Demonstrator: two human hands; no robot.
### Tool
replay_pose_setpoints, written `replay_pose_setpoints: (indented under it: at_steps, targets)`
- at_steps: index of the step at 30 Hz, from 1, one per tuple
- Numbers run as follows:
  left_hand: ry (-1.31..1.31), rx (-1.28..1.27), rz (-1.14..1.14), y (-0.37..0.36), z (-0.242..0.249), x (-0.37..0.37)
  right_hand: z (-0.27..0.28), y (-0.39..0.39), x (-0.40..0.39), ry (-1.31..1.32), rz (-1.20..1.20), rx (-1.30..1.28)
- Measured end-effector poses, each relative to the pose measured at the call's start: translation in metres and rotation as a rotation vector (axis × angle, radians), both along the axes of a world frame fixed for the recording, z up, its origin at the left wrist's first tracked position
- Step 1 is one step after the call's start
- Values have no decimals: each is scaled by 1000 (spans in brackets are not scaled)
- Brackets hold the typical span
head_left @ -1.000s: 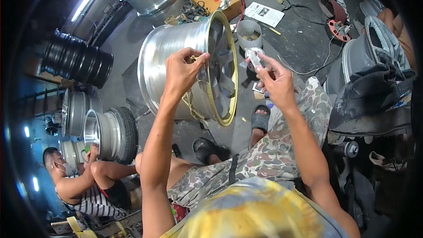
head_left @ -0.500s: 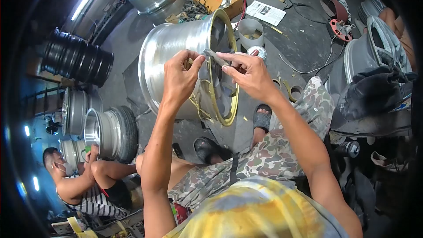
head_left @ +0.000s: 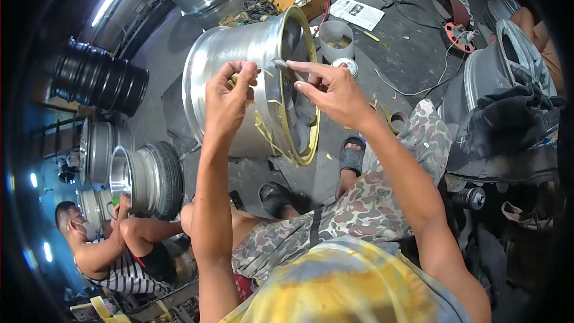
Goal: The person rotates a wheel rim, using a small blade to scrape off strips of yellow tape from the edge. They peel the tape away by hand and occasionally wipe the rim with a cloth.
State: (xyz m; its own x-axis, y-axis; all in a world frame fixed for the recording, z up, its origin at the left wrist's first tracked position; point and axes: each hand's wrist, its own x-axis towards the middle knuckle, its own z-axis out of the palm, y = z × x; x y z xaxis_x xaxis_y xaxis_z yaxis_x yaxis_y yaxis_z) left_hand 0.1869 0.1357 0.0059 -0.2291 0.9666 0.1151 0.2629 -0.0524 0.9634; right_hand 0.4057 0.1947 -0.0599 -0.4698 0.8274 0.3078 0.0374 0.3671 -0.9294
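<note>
A silver wheel rim [head_left: 236, 45] lies on its side in front of me, with yellow masking tape [head_left: 311, 149] around its near lip. My left hand [head_left: 227, 90] is beside the lip, its fingers pinched on a thin tape strip [head_left: 266, 72]. More loose tape [head_left: 263, 131] hangs in crumpled strands below that hand. My right hand [head_left: 335, 93] grips a short grey utility knife [head_left: 278, 63], its tip against or close to the taped lip; the fingers hide most of its handle.
A plastic bucket [head_left: 337, 42] and a lidded can [head_left: 344, 66] stand right of the rim. Behind are a cardboard box [head_left: 310, 7], printed paper [head_left: 357, 13] and cables. Another person [head_left: 101, 251] sits at left by more wheels [head_left: 139, 173]. Dark cloth [head_left: 508, 116] drapes a wheel at right.
My left hand has moved left and slightly down, away from the knife, drawing out the tape strip. My right hand has shifted slightly left and up.
</note>
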Motion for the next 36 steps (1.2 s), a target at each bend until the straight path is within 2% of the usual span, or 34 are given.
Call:
replay_pose_setpoints:
  at_steps: [1,3,5,7,8,9,11,12,16,18,26,29,32,33,35,36]
  targets:
    - [3,-1,-3,-3,5,2,-4,0,-1,3,-3,-1]
    - [-284,-26,-72,-9,10,-1,-8,-3,-4,0,-45,67]
    - [-231,-79,-106,-12,4,-16,-6,-9,-2,1,-45,39]
    - [341,-108,-77,-18,-1,-15,-7,-10,-1,0,-46,12]
    - [497,42,-107,-19,-9,-11,-10,-10,-1,4,-40,26]
    - [497,39,-105,-20,-11,-10,-10,-11,-2,8,-33,39]
    - [581,-117,-257,-21,-14,-8,-7,-14,0,2,-29,53]
    - [612,-193,-239,-22,-7,-4,-5,-16,2,-5,-28,70]
    - [598,-106,-234,-25,-1,5,-8,-39,13,-46,6,94]
    - [679,-41,-274,-24,4,8,-9,-46,15,-61,10,64]
    - [668,-5,-253,-27,4,9,-11,-45,12,-136,53,80]
    - [705,-27,-252,-29,9,14,-12,-43,0,-87,72,121]
    - [709,-30,-250,-28,8,11,-20,-35,-16,34,26,269]
    - [715,-17,-250,-28,7,10,-17,-36,-13,35,26,268]
    - [714,-8,-245,-27,8,9,-8,-37,-4,-3,55,61]
    - [710,0,-242,-28,8,8,-10,-35,-2,43,12,154]
